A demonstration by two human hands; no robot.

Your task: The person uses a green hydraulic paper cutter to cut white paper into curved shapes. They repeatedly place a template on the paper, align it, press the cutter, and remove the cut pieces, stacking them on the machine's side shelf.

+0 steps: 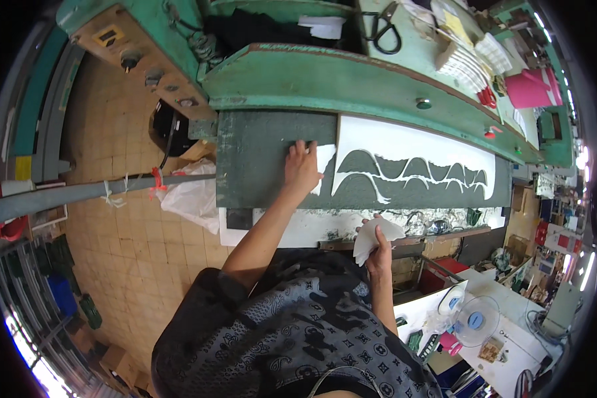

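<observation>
My left hand [301,167] lies on the dark green cutting board [259,166], with its fingers over the left part of a small white cut piece [324,159]. Just right of it, a long white sheet [418,142] with wavy cut-out holes lies on the same board. My right hand [379,255] is close to my body at the bench's front edge. It grips a small stack of white cut pieces [371,235].
The green press beam [338,83] hangs right behind the board. Black scissors [386,30], a pink container [534,89] and stacked white parts lie on the shelf beyond. A white plastic bag [189,196] and grey pipe [79,194] are at left, a small fan [474,320] at lower right.
</observation>
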